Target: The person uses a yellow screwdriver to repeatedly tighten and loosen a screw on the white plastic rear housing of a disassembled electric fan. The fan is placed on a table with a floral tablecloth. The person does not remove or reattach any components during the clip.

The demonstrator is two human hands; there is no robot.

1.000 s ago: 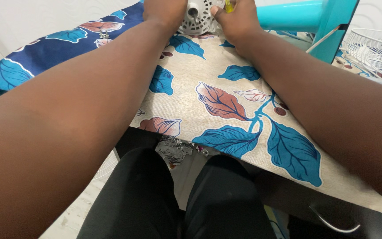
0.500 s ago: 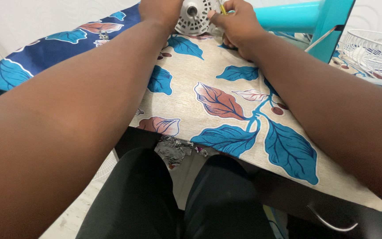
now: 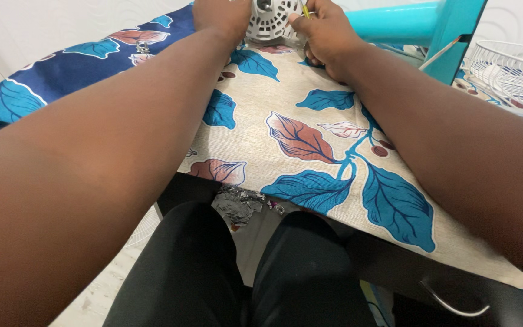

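Head view: the left hand [image 3: 222, 15] rests against the left side of the white vented housing [image 3: 272, 21]; its fingers are cut off by the top edge, so its closure cannot be told. The housing sits on the surface at the far edge of the leaf-print cloth [image 3: 310, 139], top centre of the view. Touching the housing's right side, the right hand [image 3: 328, 33] is closed, fingers together, on a thin yellow tool [image 3: 305, 11] whose tip meets the housing. Right of the housing lies a turquoise stand [image 3: 419, 27]. Further right of the housing, well apart, lies a white wire grille [image 3: 513, 72].
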